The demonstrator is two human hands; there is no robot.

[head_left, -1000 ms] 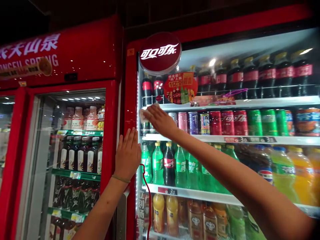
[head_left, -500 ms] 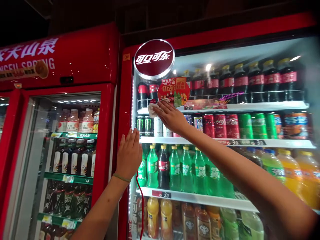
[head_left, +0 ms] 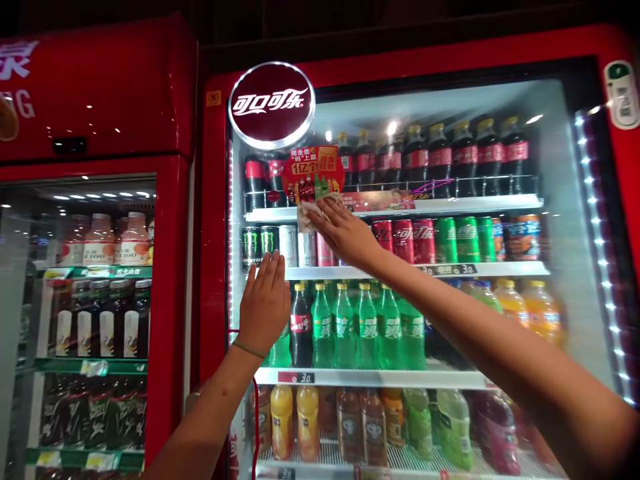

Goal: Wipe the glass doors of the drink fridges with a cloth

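We've got the cloth [head_left: 306,219] just L of the frame's ctr, up against the glass door [head_left: 450,100] of the Coca-Cola fridge [head_left: 213,200], right at the lower edge of the round promo sticker [head_left: 313,167]. Our R hand [head_left: 345,233] is on it, fingers pressed together w/ the cloth held under them and bunched out past the tips; thumb's hidden, so can't tell what it does. Vs. 1 sec ago the cloth's shifted from the door's L edge, over the Monster cans [head_left: 251,243], inward to the sticker, so the work's now on a patch farther in & a bit higher. Our L hand [head_left: 265,303] has changed pos. too: it was up by the red door border, now it's over the glass, lower ctr-left, flat, fingers straight & together, nothing in it; prob. a brace, we'd judge. Contact w/ the glass looks likely but isn't certain. Thin wristband [head_left: 250,349] on that arm. View's also swung R: an oval label [head_left: 623,93] shows upper right, and less of the other fridge [head_left: 173,267] at far left. Lit Coca-Cola sign [head_left: 271,105] sits above the sticker; Sprite bottles [head_left: 345,327] stand on the shelf below, R of our L hand.
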